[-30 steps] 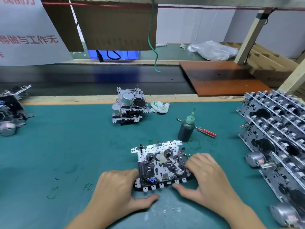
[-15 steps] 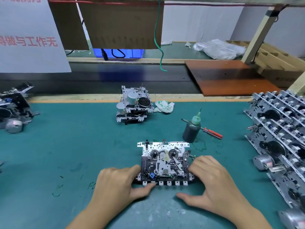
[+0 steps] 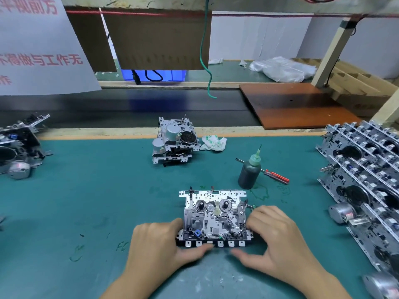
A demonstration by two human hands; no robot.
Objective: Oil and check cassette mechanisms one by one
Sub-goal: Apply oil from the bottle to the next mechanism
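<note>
**Desk:** What does the bench show, biggest things first?

**Photographer:** A green work mat (image 3: 90, 201) fills the view. At its right edge is a tilted rack of waiting mechanisms (image 3: 364, 175); a small stack of two more (image 3: 173, 143) stands at the far side, by a crumpled wipe (image 3: 213, 143). The cassette mechanism (image 3: 214, 219) under check lies flat at near centre, button row toward the worker. Just behind it to the right stand a dark oil bottle (image 3: 249, 172) with a green nozzle and a red-handled screwdriver (image 3: 275, 175).

**Desk:** How would it handle?

**Photographer:** By the look of it, a rigid stamped-metal plate, light, carrying small springs, reels and levers that could bend or snag. The outer frame edges seem the safe hold, away from the reel hubs.

**Desk:** And the hands?

**Photographer:** The left hand (image 3: 159, 247) grasps the near-left corner, fingers curled on the side edge, thumb along the button row. The right hand (image 3: 278, 240) has bent fingers resting on the right edge, thumb stretched on the mat just short of the buttons. Neither holds a tool.
</note>
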